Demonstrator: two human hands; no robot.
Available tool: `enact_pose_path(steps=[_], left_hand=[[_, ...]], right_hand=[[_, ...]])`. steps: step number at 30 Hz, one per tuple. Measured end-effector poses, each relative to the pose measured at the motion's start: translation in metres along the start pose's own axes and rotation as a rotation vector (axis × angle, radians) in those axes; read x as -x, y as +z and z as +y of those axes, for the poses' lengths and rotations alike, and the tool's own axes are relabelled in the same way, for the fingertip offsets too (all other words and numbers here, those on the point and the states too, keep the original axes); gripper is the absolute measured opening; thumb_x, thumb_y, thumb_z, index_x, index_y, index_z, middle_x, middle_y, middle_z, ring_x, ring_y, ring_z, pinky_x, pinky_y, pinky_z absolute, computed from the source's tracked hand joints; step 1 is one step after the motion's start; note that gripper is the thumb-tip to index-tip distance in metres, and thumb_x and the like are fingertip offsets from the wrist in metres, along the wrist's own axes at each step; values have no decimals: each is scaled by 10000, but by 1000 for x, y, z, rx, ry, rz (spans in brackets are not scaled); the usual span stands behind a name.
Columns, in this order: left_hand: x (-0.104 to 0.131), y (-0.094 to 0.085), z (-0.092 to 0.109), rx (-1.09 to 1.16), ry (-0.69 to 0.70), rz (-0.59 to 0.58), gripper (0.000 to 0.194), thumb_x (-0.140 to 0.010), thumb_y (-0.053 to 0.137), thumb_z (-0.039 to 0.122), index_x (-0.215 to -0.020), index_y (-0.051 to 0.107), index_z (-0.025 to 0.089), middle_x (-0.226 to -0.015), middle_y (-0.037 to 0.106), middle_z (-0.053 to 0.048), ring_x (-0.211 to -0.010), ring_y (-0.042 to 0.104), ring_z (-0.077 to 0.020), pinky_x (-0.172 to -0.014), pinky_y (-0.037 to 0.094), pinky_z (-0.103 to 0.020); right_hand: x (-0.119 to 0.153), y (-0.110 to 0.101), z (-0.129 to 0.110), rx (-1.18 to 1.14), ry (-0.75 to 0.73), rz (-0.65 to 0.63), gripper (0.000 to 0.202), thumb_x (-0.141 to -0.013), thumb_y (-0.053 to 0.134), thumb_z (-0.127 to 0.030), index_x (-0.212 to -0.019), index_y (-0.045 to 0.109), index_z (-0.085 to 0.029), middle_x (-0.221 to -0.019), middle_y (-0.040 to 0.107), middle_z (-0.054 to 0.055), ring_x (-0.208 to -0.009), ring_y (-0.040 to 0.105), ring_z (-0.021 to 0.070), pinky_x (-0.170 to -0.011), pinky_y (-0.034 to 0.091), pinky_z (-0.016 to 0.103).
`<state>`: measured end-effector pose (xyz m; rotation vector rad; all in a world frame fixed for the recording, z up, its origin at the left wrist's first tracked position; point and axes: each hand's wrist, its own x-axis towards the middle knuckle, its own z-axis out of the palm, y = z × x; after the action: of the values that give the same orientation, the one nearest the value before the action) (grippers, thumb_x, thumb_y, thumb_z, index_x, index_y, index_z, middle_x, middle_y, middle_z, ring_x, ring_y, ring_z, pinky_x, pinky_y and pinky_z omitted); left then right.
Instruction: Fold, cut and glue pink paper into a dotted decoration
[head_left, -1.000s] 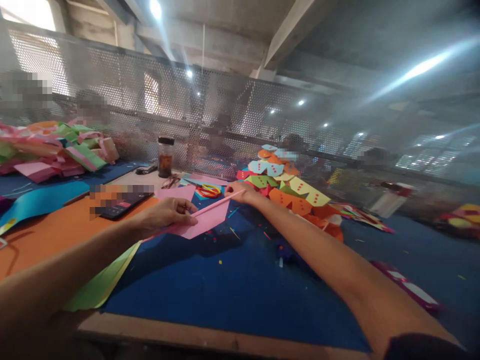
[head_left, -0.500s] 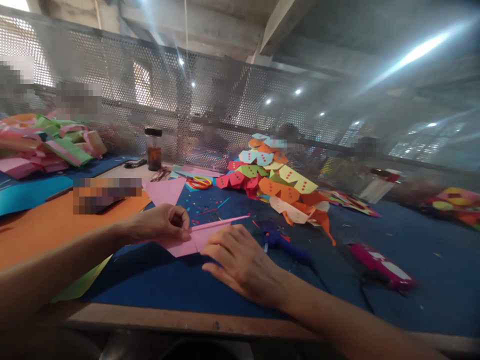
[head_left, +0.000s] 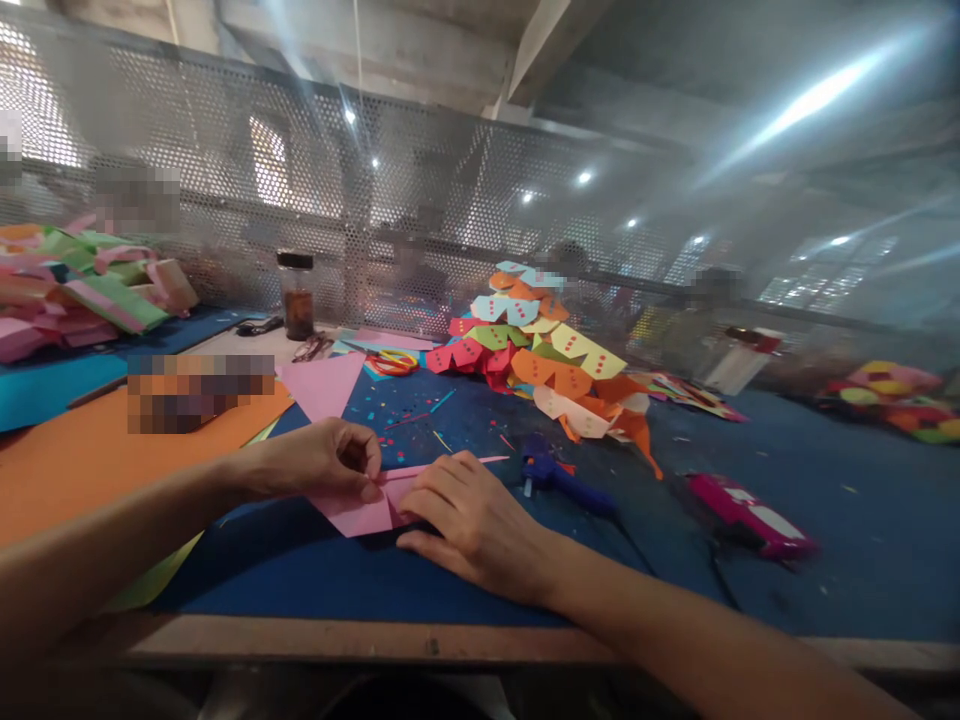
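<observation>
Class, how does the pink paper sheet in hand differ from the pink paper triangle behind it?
The left hand and right hand touch the pink paper sheet; the pink paper triangle lies farther back. The sheet has a narrow strip along its far edge; the triangle looks plain. Both are pink paper.

No legible text, labels, brands, numbers or signs anywhere
</observation>
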<state>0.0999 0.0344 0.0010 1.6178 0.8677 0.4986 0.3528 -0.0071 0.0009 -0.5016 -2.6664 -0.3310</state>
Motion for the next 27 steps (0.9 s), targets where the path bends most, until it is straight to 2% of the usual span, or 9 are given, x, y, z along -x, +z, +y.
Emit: enact_pose_path(steps=[2,7,14,22,27], left_hand=[[0,-1,-1,-4,2,0,318,-708,851,369,-748,603,173,-626,568,77,-550,420,-61,-500,255,-197],[0,-2,-2,-25,7,-2,335,-714,844,405,-756,607,172,-635,565,72,-559,418,-64,-512,268,-198],[1,-1,1,-127,28,-12,266,-772,770,400,-760,622,179,-716,644,33,-637,525,-101,-589,361,-220],[-1,0,-5,-282,106,33,210,-806,694,380,-886,609,206,-810,681,22,-730,607,-137,-656,419,-239],[2,3,-2,-412,112,99,152,-824,665,349,-873,659,205,-795,693,15,-721,612,-149,-636,423,-242]], right_hand=[[1,0,0,-12,-2,2,245,-1001,607,-392,-1049,635,-154,-1021,672,86,-944,556,231,-859,413,361],[0,2,-2,33,-2,27,168,-1037,533,-283,-1009,643,-159,-973,672,77,-907,552,216,-842,403,351],[-1,4,-3,11,20,12,205,-1050,494,-249,-962,657,-160,-928,681,69,-856,565,197,-822,387,341],[-2,6,-5,-162,155,2,76,-974,627,-204,-930,671,-160,-894,695,43,-835,594,183,-761,373,318],[-1,10,-5,-255,201,0,26,-948,654,-186,-933,664,-167,-891,700,31,-822,604,171,-740,372,303]])
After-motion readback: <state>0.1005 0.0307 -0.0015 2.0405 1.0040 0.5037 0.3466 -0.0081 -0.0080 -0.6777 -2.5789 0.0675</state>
